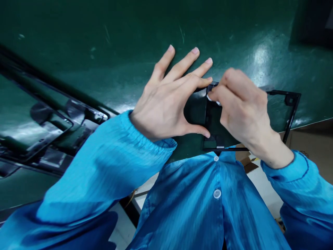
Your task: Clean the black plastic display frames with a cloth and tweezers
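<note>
A thin black rectangular frame (293, 113) lies on the green tabletop (125, 74) at its near edge. My left hand (171, 100) is spread out, palm down, left of the frame. Its index fingertip touches the frame's far left corner, and its thumb tip rests by the left side. Over the left part of the frame, my right hand (241, 107) is closed in a pinch. A small white piece (213, 100), perhaps cloth or paper, shows between its fingertips, pressed at the frame's left side. The right hand hides part of the frame.
Several more black frames (52, 139) lie overlapping on the left, partly behind my left sleeve (109, 163). A dark object (313, 26) stands at the far right. Below the table's edge on the right is brown cardboard (312, 142).
</note>
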### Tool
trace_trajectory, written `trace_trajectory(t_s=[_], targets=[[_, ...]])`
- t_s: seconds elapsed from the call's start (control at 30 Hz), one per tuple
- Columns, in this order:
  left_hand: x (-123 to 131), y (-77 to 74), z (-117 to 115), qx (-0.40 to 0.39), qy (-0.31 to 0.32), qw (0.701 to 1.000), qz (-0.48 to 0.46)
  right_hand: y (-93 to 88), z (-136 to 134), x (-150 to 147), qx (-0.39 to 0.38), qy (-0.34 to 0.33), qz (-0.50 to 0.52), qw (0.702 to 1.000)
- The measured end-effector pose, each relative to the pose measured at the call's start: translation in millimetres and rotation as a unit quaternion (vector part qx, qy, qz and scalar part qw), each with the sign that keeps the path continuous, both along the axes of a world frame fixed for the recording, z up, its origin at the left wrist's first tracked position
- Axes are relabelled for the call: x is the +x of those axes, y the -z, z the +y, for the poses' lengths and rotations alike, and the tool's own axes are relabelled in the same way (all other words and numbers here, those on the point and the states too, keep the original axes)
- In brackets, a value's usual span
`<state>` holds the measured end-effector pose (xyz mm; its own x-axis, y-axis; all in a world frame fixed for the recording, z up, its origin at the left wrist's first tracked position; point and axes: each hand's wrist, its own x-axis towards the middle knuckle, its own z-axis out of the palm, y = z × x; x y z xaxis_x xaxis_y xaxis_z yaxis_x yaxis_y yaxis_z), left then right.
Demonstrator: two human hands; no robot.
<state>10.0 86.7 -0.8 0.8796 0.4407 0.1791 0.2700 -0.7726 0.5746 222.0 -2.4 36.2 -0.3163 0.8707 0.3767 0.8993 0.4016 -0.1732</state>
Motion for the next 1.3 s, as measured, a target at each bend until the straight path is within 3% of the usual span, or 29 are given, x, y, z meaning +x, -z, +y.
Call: trace_trajectory(t_s=[0.23, 0.43, 0.57, 0.8, 1.0, 1.3], targets=[[0.7, -4.7, 0.5, 0.002, 0.003, 1.000, 0.017, 2.3, 3.1, 1.6, 0.034, -0.011, -0.003, 0.999], [0.8, -3.8, 0.5, 0.002, -0.001, 1.000, 0.020, 0.3, -0.2, 0.4, -0.012, -0.013, 0.011, 1.000], [0.8, -3.0, 0.4, -0.004, -0.002, 1.000, 0.013, 0.4, 5.9, 1.9, 0.021, -0.018, 0.010, 1.000], [1.6, -3.5, -1.0, 0.003, -0.004, 1.000, 0.011, -1.4, -4.3, -3.1, -0.042, -0.009, 0.025, 0.999], [0.9, -1.3, 1.4, -0.004, 0.004, 1.000, 0.003, -1.0, 0.1, -1.4, -0.039, 0.007, 0.031, 0.999], [1.2, 0.6, 0.3, 0.008, 0.003, 1.000, -0.015, 4.7, -13.6, -5.2, -0.052, 0.012, 0.072, 0.996]])
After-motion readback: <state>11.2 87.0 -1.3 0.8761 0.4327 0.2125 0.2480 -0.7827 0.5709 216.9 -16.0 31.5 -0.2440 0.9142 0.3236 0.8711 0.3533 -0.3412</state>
